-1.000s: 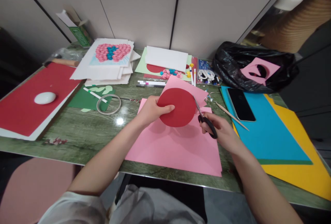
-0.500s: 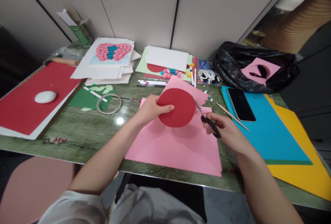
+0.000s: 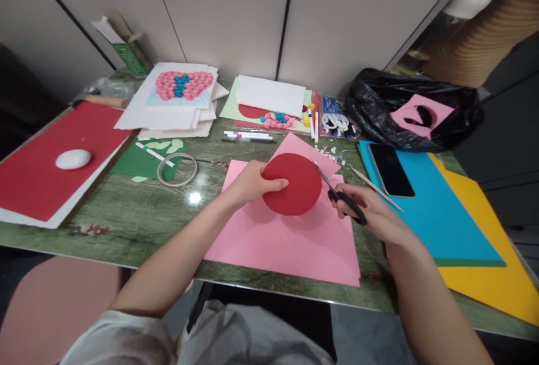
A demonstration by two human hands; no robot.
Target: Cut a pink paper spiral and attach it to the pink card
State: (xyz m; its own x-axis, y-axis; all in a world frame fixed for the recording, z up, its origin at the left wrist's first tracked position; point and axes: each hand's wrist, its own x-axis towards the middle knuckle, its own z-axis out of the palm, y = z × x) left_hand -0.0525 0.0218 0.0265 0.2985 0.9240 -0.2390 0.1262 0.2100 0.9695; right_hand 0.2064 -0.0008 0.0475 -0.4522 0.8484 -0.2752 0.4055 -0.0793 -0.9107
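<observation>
Head view: a pale grey panelled wall (image 3: 231,17), crossed by dark seams, stands behind a long green surface (image 3: 138,224) with a wood-like grain and printed blossoms; a bright reflection shines left of centre. Below its near edge at left is a pink seat (image 3: 59,309), and a ribbed tan object (image 3: 475,45) rises at the far right. Yellow paper (image 3: 501,275) lies partly under blue paper (image 3: 442,213) on the right, red paper (image 3: 37,168) on the left, pink sheets (image 3: 286,247) in the middle. An open black bag (image 3: 366,112) sits near the wall, right of white paper (image 3: 138,106) stacked at the back left. Over the pink sheets, the left hand (image 3: 252,182) pinches a red disc (image 3: 292,185) and a pink piece (image 3: 290,145) behind it between thumb and fingers. The right hand's (image 3: 370,210) fingers are curled around the black handles of the scissors (image 3: 347,205), whose tip is beside the disc's right edge. A phone (image 3: 391,171) rests on the blue paper.
</observation>
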